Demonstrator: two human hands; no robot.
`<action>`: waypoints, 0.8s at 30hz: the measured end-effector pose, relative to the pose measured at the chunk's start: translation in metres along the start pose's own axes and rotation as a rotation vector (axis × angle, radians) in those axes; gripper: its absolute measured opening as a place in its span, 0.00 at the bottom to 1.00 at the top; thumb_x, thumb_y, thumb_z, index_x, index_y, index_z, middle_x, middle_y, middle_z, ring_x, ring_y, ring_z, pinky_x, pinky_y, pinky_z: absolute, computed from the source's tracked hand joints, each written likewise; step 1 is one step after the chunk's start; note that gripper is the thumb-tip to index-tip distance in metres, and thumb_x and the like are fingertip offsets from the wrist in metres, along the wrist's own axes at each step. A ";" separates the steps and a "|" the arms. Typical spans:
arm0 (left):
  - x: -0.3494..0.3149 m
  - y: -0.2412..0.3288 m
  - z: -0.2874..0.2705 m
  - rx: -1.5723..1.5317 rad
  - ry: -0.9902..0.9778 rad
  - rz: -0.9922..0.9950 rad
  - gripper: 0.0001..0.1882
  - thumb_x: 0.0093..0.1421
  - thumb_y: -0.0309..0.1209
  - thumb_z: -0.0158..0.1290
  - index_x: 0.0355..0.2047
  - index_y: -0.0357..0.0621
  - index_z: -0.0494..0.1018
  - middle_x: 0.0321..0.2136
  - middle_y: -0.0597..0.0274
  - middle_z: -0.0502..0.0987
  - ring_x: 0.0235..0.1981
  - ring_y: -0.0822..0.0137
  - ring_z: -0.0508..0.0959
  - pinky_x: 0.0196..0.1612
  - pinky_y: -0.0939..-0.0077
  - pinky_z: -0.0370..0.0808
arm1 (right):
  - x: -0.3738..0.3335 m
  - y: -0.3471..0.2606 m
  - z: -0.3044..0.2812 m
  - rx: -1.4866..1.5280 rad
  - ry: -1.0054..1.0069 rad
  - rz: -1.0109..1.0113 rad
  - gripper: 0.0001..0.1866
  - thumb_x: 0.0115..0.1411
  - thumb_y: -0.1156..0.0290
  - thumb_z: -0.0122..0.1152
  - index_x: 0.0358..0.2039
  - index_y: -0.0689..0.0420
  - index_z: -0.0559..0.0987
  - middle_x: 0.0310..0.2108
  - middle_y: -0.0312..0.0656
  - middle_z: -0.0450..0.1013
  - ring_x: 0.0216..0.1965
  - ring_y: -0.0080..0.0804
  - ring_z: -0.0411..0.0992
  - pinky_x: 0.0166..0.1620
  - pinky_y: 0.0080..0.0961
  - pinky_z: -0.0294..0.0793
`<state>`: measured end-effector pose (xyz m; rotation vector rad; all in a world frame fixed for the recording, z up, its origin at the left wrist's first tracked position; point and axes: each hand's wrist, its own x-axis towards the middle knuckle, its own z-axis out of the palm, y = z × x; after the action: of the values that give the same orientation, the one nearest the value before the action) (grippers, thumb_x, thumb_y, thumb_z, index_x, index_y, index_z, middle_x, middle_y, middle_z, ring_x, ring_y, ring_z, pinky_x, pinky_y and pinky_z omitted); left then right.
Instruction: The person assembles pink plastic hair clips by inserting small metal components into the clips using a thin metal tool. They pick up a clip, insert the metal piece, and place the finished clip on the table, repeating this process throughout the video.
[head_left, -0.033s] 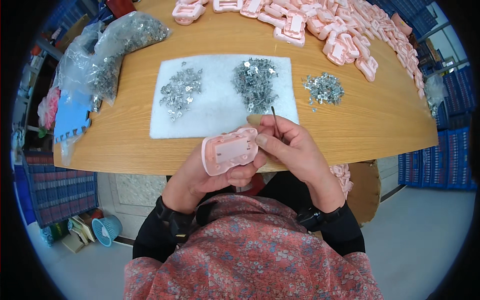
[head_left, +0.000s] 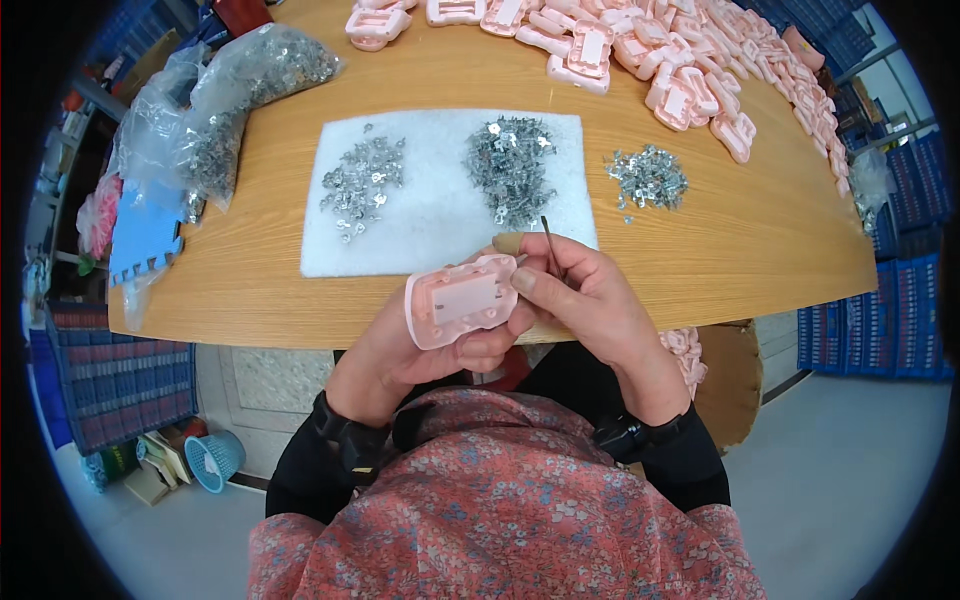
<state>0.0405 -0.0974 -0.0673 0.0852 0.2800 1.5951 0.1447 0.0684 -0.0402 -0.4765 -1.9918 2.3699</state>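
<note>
Left hand (head_left: pixel 428 368), partly closed, fingers curled under and round one pale-pink, contoured, shallow plastic housing (head_left: pixel 465 298), its recessed inner side facing up; housing lies between the two hands, above the near table edge. Right hand (head_left: pixel 590 300), half closed, thumb tip at the housing's right end, gripping one thin, dark, rod-shaped tool (head_left: pixel 548 242), upright; tan cover (head_left: pixel 508 243) on its index fingertip. Just beyond both hands: one white, fleecy, rectangular mat (head_left: pixel 430 235), bearing a loose scatter of small silvery metal pieces (head_left: pixel 362 185) ahead of the left hand and a denser grey metal heap (head_left: pixel 508 170) ahead of the right. Beyond and right of the right hand: a small silvery metal pile (head_left: pixel 648 178) on the brown wood-grain table (head_left: pixel 720 270); farther off, many pale-pink plastic housings (head_left: pixel 680 98), heaped. Far left beyond the left hand: clear plastic bags of metal pieces (head_left: pixel 215 120), beside a blue notched-edge panel (head_left: pixel 142 235).
</note>
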 end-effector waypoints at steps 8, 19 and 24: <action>0.020 -0.009 0.010 0.148 -0.060 -0.097 0.23 0.71 0.44 0.38 0.59 0.44 0.61 0.40 0.49 0.77 0.21 0.70 0.72 0.20 0.79 0.67 | -0.023 -0.018 -0.014 0.093 -0.011 0.074 0.13 0.63 0.71 0.61 0.46 0.63 0.77 0.29 0.29 0.71 0.25 0.12 0.64 0.29 0.12 0.64; 0.057 0.064 0.086 1.236 0.211 -0.064 0.24 0.70 0.43 0.44 0.59 0.40 0.65 0.36 0.60 0.78 0.31 0.72 0.77 0.32 0.80 0.76 | -0.222 0.072 -0.208 -0.018 0.665 0.258 0.12 0.60 0.68 0.64 0.41 0.61 0.78 0.27 0.29 0.70 0.23 0.13 0.65 0.24 0.13 0.62; 0.141 0.122 0.076 1.731 0.449 0.146 0.24 0.68 0.40 0.48 0.59 0.38 0.67 0.35 0.62 0.78 0.31 0.74 0.77 0.31 0.80 0.76 | -0.307 0.209 -0.286 -0.373 1.077 0.176 0.13 0.61 0.63 0.64 0.39 0.60 0.79 0.25 0.29 0.71 0.21 0.16 0.66 0.23 0.16 0.63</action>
<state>-0.0678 0.0501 0.0172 1.0759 1.9556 1.0493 0.5443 0.2412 -0.2142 -1.5523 -1.7848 1.2194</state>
